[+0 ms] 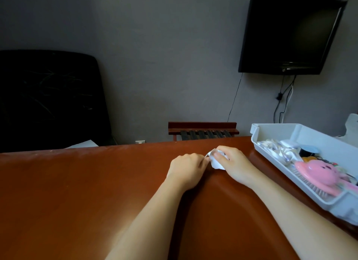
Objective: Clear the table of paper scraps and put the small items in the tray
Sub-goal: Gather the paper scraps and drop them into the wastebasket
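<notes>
We note two bare forearms reaching over the reddish-brown bench (pixel 77 182) toward its far edge. To the left of the white tray (pixel 275 133), both hands rest on the bench surface. The right hand (pixel 231 161) is curled around a crumpled white paper scrap (pixel 214 161), fingers (pixel 220 156) closed over it. The left hand (pixel 187 167) touches the same scrap at its left edge, fingertips pinched shut on it. The tray sits at the bench's right side and holds a pink hairbrush (pixel 317 173), a blue-lidded dark jar (pixel 308 150), and white scraps (pixel 277 149). Beyond the tray, past the bench's far edge, we record a wooden luggage rack (pixel 203 129), a black chair (pixel 50 97) and a wall-mounted television (pixel 288 31).
</notes>
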`<action>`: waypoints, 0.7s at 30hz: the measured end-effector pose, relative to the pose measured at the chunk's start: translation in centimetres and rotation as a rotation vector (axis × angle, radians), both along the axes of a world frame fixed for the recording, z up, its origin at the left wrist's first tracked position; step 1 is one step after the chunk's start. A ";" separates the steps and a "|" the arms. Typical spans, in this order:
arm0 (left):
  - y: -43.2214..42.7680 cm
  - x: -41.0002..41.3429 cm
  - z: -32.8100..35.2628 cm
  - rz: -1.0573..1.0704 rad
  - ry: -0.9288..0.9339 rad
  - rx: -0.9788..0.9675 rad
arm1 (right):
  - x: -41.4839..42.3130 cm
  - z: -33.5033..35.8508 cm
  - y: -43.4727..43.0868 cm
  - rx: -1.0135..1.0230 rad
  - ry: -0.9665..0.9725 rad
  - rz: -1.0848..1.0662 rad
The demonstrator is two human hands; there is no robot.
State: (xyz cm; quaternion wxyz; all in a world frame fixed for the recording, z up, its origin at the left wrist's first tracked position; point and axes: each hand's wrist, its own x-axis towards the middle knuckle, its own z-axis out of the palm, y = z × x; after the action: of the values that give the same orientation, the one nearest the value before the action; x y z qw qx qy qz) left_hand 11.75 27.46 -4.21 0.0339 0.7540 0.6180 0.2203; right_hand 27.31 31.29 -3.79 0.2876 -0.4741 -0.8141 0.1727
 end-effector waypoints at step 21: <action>-17.7 -5.0 0.2 0.044 -0.522 -0.002 | -4.0 0.0 -16.8 -0.239 0.358 0.159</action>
State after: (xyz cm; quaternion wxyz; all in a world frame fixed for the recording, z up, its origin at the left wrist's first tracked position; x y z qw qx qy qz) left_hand 6.74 9.80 -4.04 0.1884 0.6580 0.6046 0.4075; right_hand 23.27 14.49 -3.74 0.3548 -0.4009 -0.7586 0.3715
